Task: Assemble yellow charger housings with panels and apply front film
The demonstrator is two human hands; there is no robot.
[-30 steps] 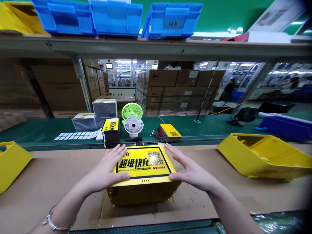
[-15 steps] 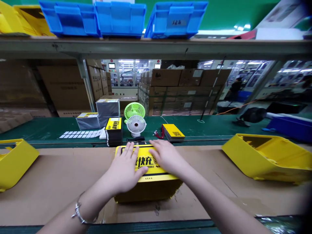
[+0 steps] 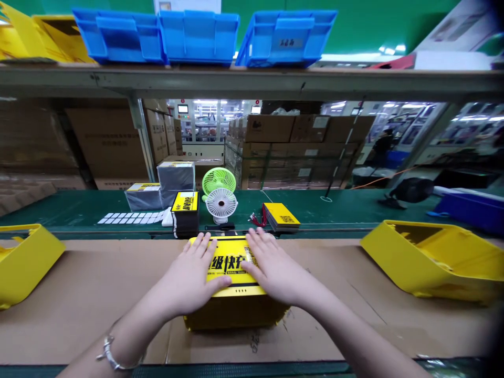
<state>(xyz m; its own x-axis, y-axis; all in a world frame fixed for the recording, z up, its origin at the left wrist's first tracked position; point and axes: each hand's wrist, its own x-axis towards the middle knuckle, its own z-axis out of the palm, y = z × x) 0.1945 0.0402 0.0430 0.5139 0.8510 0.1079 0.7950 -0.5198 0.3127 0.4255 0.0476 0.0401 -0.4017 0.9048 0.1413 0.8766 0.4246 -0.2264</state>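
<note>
A yellow plastic housing (image 3: 236, 314) stands on the cardboard sheet in front of me. Its top carries a yellow and black printed label (image 3: 229, 264) with large characters and a square code. My left hand (image 3: 191, 273) lies flat on the left part of the label, fingers stretched forward. On the right part rests my right hand (image 3: 273, 268), its fingers also straight and flat, covering some of the code. Neither hand grips anything. Parts of the label are hidden under both hands.
Yellow housings lie to the left (image 3: 29, 268) and right (image 3: 433, 257) on the cardboard (image 3: 114, 294). Behind are a label stack (image 3: 185, 212), a white fan (image 3: 221, 205), a green fan (image 3: 216, 181) and yellow panels (image 3: 281, 214). Blue bins (image 3: 199, 39) sit on the shelf overhead.
My left hand has slid left toward the label's edge, uncovering more print. The right hand has shifted slightly, with its fingers straighter. The whole view has moved slightly; the housing stays in place.
</note>
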